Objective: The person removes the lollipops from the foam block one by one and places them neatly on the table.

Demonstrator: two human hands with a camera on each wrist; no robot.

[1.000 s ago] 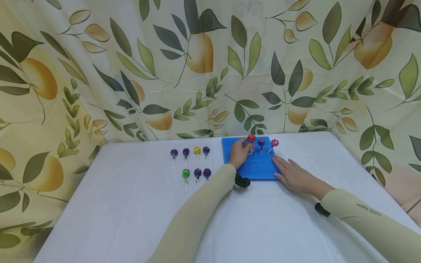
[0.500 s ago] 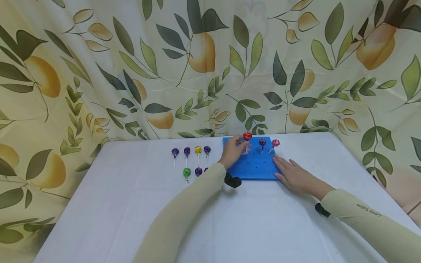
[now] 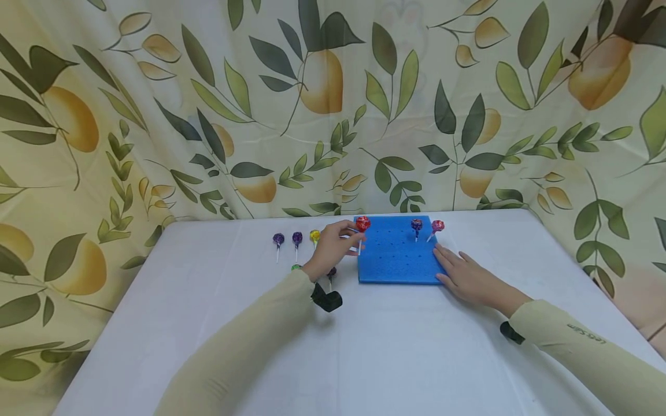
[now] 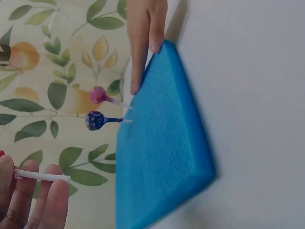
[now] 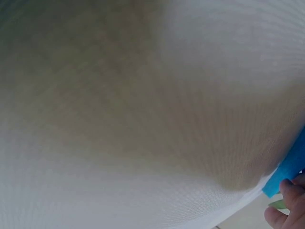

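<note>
Between thumb and fingers, my left hand (image 3: 333,247) pinches a red lollipop (image 3: 362,224) at the left edge of a blue foam board (image 3: 395,263). In the left wrist view its white stick (image 4: 43,176) crosses the fingers, clear of the board. Two lollipops stand in the board near its back right: a dark blue one (image 3: 417,225) upright and a pink one (image 3: 438,226) leaning right. My right hand (image 3: 470,277) rests with straight fingers against the board's right edge. Small holes dot the board's top.
Left of the board, purple lollipops (image 3: 297,237) and a yellow one (image 3: 314,235) lie in a row on the white table (image 3: 218,323). A green lollipop (image 3: 296,267) and others are partly hidden by my left arm. A fruit-patterned curtain (image 3: 333,144) hangs behind.
My left hand has drawn the red lollipop out of the board and carried it left, over the board's left edge. The right hand has stayed in place.
</note>
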